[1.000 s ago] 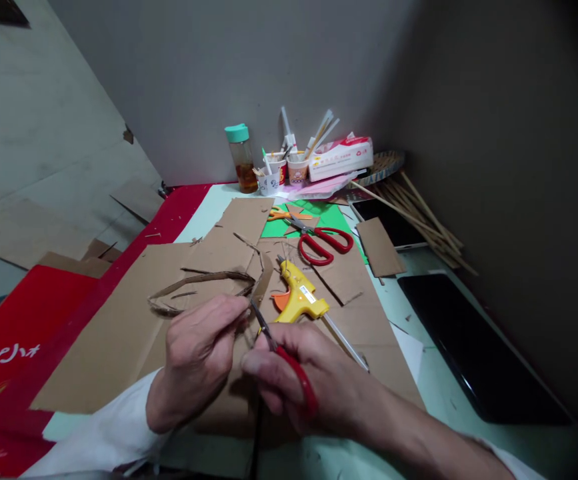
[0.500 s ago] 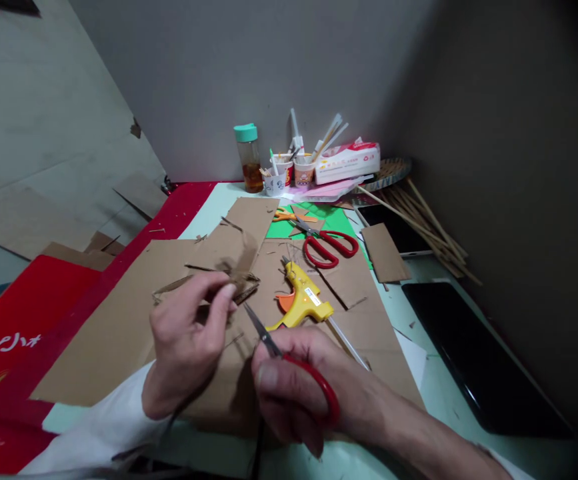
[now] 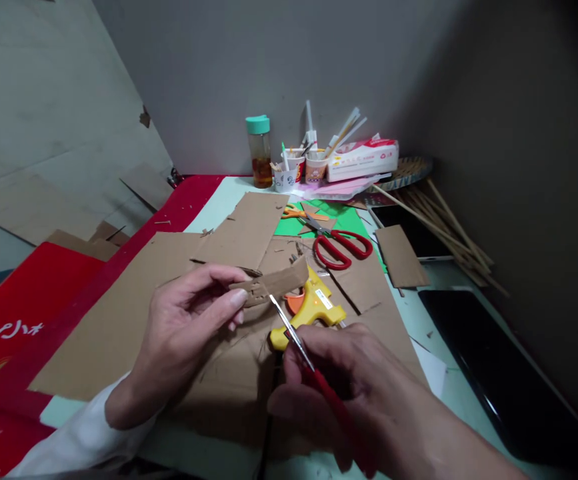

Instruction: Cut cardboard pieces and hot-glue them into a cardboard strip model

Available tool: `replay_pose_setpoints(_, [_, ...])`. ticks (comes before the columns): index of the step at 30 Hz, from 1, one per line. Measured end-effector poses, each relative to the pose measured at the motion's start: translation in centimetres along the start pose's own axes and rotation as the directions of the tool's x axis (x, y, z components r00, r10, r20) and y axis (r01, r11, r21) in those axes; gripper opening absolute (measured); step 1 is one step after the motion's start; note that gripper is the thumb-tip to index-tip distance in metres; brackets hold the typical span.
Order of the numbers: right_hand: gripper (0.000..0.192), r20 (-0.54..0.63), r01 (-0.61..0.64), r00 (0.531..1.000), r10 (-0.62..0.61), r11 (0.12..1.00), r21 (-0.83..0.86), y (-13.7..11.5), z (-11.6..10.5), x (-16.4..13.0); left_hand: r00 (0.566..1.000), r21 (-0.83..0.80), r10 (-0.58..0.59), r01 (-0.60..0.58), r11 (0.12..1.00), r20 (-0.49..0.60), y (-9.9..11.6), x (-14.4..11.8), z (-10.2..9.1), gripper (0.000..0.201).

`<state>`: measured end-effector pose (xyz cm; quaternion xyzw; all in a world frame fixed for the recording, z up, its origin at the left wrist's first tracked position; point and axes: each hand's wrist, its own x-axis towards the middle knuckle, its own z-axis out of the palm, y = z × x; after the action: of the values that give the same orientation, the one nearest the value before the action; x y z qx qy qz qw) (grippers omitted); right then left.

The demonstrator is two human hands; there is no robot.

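Observation:
Between the thumb and fingers of my left hand (image 3: 193, 320) is a narrow cardboard strip (image 3: 281, 280), its free end pointing right and slightly up. My right hand (image 3: 349, 387) is closed round red-handled scissors (image 3: 309, 363). Their blade tips reach the lower side of the strip, close to my left fingertips; whether they touch it I cannot tell. Just behind the blades a yellow hot glue gun (image 3: 313, 303) with an orange trigger lies on a large cardboard sheet (image 3: 113, 307). The strip hides part of the gun's nozzle end.
Second red-handled scissors (image 3: 343, 248) and orange scissors (image 3: 301, 213) lie beyond the gun. A bottle (image 3: 260, 157), paper cups (image 3: 313, 170) and a tissue pack (image 3: 363, 160) stand at the back. Wooden sticks (image 3: 449, 227) and a black phone-like slab (image 3: 499, 373) are on the right.
My left hand has turned the cardboard piece so its strip now extends right, across the glue gun. The scissors in my right hand have turned and their tips moved up beside the strip.

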<state>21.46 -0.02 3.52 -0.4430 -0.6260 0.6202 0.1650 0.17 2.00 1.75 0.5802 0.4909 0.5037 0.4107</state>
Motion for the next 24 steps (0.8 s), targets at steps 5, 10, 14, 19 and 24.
replay_pose_setpoints(5, [0.032,-0.053,0.013,0.998,-0.017,0.997,-0.071,0.8,0.1,0.6,0.999,-0.030,-0.003,0.004,1.000,0.032,0.2,0.1,0.1,0.013])
replay_pose_setpoints(10, [0.036,-0.063,-0.035,0.998,0.030,0.996,-0.082,0.9,0.2,0.8,0.999,-0.031,-0.021,0.022,0.999,0.034,0.0,0.1,0.1,0.012])
replay_pose_setpoints(14, [0.038,-0.043,-0.030,0.999,0.028,0.998,-0.051,0.8,0.4,1.1,0.997,-0.046,-0.048,0.050,0.998,0.059,-0.4,0.2,0.3,0.012])
replay_pose_setpoints(19, [0.037,-0.099,-0.014,0.995,0.003,0.994,-0.109,1.8,0.4,1.3,0.998,0.007,-0.034,0.033,0.999,0.056,-0.5,0.2,0.6,0.009])
replay_pose_setpoints(24, [0.033,-0.089,-0.014,0.996,0.005,0.994,-0.109,2.7,0.5,1.3,0.992,-0.031,-0.091,0.094,0.995,0.093,-0.6,0.1,1.0,0.010])
